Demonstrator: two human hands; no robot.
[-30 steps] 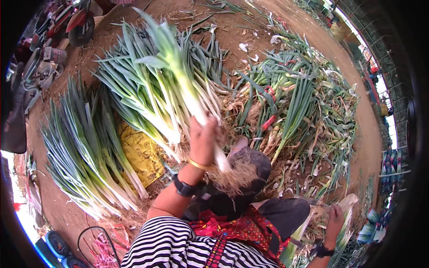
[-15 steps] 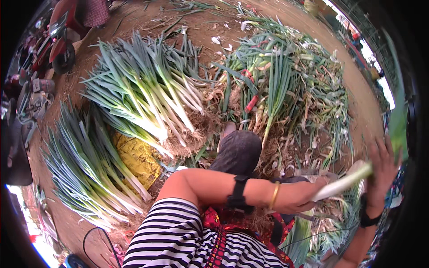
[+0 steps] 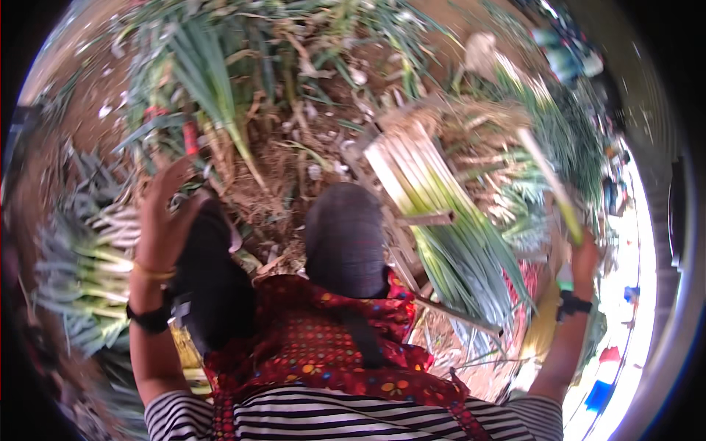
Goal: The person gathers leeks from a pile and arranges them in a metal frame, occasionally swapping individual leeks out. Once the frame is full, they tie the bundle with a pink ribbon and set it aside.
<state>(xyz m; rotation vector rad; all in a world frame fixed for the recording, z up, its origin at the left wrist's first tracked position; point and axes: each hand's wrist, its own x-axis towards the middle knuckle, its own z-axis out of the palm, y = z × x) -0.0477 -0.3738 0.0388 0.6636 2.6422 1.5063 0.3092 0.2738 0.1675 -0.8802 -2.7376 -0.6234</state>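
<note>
Since half a second ago the view has swung toward the person's right, and the left hand (image 3: 163, 213), which was reaching across to the right, is now raised on the left side, open with fingers loosely spread and holding nothing. Right hand (image 3: 581, 253) is closed around the pale stem of a single leek (image 3: 548, 180), which slants up and away from it, its root end at the far tip. Just left of that leek, a bundle of leeks (image 3: 434, 220) lies on a wooden crate (image 3: 401, 136), white stems toward the top, green leaves fanning downward. Left of the bundle sit the person's dark knees (image 3: 344, 239) above a red dotted apron (image 3: 323, 345). Further left, beyond the open hand, more leeks (image 3: 95, 272) lie stacked on the dirt ground (image 3: 88, 95).
</note>
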